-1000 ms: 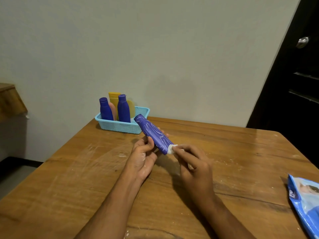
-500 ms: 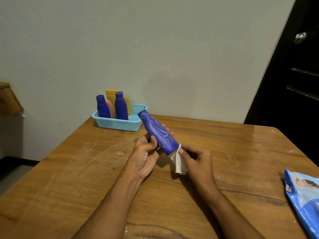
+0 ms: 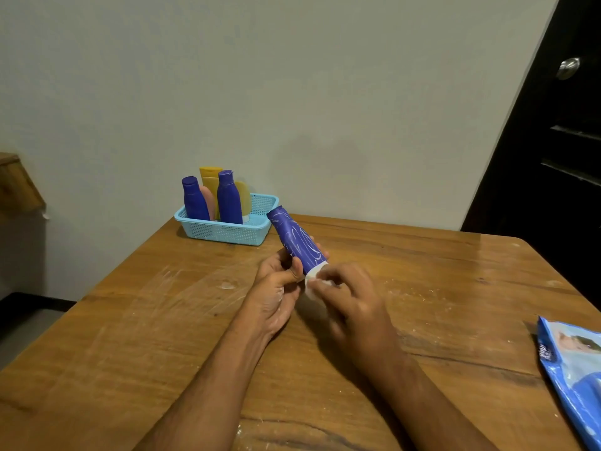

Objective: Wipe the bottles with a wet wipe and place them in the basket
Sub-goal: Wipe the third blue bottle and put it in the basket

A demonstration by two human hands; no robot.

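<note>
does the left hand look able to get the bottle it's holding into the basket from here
Probably yes. The left hand grips the blue bottle, whose far end already sits near the basket. The basket's right side looks open, and bare table lies between. The right hand presses a wipe on the near end.

Two bare hands work above a wooden table (image 3: pixel 130 320). The left hand (image 3: pixel 276 288) grips a tilted blue bottle (image 3: pixel 297 244); the right hand (image 3: pixel 351 297) presses a white wipe (image 3: pixel 313 281) to its near end. Behind, a light blue basket (image 3: pixel 227 234) holds upright bottles. A blue packet (image 3: pixel 575 369) lies at right.
</note>
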